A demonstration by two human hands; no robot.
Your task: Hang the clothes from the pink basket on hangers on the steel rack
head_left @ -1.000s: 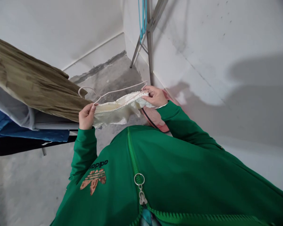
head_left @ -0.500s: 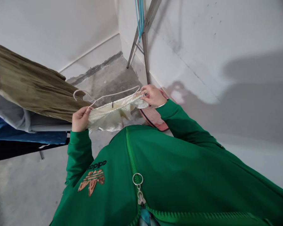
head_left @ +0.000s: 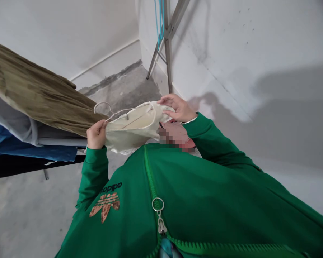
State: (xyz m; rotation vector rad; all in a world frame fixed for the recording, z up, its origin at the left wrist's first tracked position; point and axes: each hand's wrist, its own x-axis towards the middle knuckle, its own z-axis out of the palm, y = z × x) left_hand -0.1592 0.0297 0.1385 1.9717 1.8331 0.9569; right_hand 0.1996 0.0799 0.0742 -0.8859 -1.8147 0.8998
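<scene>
A cream garment with a frilly edge (head_left: 131,138) is stretched between my two hands, its wide neck opening facing up. A thin pale pink clothes hanger (head_left: 110,108) runs into that opening; its hook sticks out at the left, and one arm shows inside the cloth. My left hand (head_left: 96,134) is closed, pinching the garment's left end beside the hanger. At the other end, my right hand (head_left: 179,107) has its thumb and fingers around the right shoulder of the garment, cloth between them. The hanger's right tip is hidden in the cloth.
Olive (head_left: 40,86), grey (head_left: 24,120) and blue (head_left: 51,152) clothes hang at the left. Ahead, a metal stand (head_left: 168,53) by the wall carries blue hangers (head_left: 160,28). Something pink (head_left: 177,132), partly blurred out, is below my right hand.
The garment's neck opening has widened, and the hanger's right arm, earlier above the cloth, is now inside it. My right hand has shifted slightly right, its fingers more spread.
</scene>
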